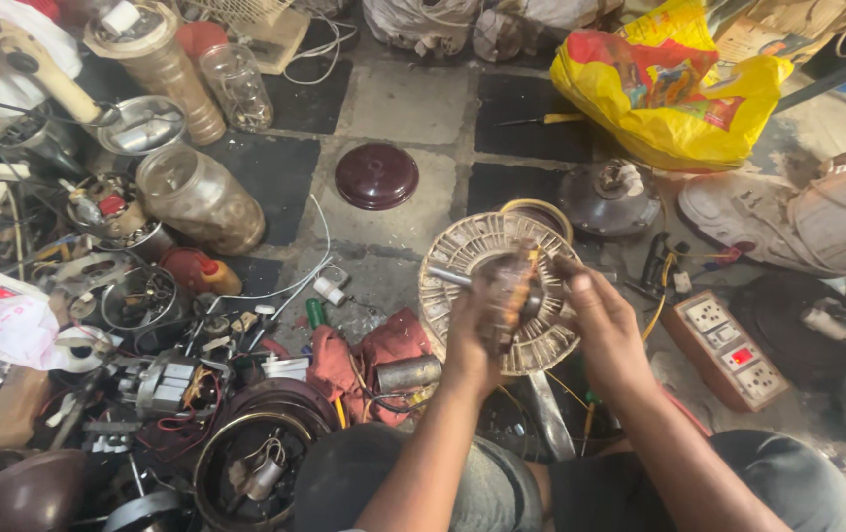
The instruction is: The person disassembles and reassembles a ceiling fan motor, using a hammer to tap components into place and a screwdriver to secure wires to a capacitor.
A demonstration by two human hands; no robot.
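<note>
I hold a round, ribbed metal fan motor stator [457,258] upright in front of me over my lap. My left hand [470,340] grips its centre from below, fingers closed around the hub and its short shaft. My right hand [602,320] clasps the right rim of the same disc, thumb toward the centre. Wires in yellow and black trail from the motor down toward the floor.
A dark red dome cover [375,175] lies on the tiled floor ahead, another motor housing [605,197] beside a yellow plastic bag [674,89]. A power strip [728,347] sits at right. Glass jars [198,197], red rags [369,357], coils and tools crowd the left.
</note>
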